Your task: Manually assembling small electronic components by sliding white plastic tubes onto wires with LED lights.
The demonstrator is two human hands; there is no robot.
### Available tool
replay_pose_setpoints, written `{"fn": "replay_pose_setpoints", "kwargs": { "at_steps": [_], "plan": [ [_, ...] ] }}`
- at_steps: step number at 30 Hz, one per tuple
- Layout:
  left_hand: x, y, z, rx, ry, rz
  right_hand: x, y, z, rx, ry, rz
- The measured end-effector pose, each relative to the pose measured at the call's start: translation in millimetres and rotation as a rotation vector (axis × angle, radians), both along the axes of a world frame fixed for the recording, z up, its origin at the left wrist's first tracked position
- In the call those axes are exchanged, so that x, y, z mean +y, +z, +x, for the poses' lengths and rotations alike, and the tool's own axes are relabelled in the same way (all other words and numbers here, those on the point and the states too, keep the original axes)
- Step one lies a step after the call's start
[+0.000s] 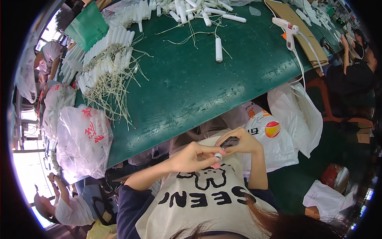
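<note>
A green worktable (171, 91) spreads across a busy workshop, its near edge slanting before a seated person in a cream apron (191, 211) with a black printed design. Bulging plastic bags flank the station, one translucent bag (81, 139) with red print at the table's left end and a white bag (300, 115) below its near edge on the right. On the left of the tabletop, rows of white cylinders (113, 38) trail a tangle of thin pale wires (113, 89); a green sheet (87, 26) stands beside them. A cardboard sheet (288, 14) lies along the far right, with a white glue gun (289, 34) at its edge. One wired white cylinder (219, 50) lies apart from the heap, its long axis pointing nearly straight toward the worker.

Below the table's edge, the two hands meet over the apron. The right hand (243, 142) is curled around a dark, flat-handled tool (230, 142), its exact kind unclear. The left hand (195, 156) has thumb and fingers closed in a narrow pinch on a small white piece (218, 156). That piece sits between the hands, nearer the left, just below and left of the tool, whose long axis slants down toward it from the right hand. Whether tool and piece touch cannot be told.
</note>
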State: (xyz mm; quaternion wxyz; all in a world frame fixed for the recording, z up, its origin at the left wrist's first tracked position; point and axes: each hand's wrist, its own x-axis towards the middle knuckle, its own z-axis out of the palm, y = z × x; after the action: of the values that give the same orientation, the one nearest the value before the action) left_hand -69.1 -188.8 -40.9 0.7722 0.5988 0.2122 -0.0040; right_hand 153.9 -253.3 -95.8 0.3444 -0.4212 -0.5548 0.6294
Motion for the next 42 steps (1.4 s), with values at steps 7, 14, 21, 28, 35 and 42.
{"fn": "replay_pose_setpoints", "kwargs": {
  "at_steps": [7, 14, 21, 28, 35, 42],
  "plan": [
    [2, -4, 4, -0.012, -0.016, 0.032, 1, -5, -8, 0.052, -0.263, 0.16],
    [4, -18, 3, -0.1, 0.058, -0.015, 2, -9, -11, 0.061, -0.335, 0.139],
    [9, -12, 3, -0.042, 0.025, -0.031, 3, -7, -12, 0.033, -0.299, 0.149],
    [11, -20, -1, -0.068, -0.048, 0.151, 3, -12, -13, 0.016, -0.261, 0.112],
    [11, -26, -1, -0.071, 0.024, 0.038, 2, -26, -9, 0.058, -0.245, 0.157],
    [9, -27, -4, -0.012, -0.056, 0.095, -8, -45, 23, 0.018, -0.538, -0.189]
  ]
}}
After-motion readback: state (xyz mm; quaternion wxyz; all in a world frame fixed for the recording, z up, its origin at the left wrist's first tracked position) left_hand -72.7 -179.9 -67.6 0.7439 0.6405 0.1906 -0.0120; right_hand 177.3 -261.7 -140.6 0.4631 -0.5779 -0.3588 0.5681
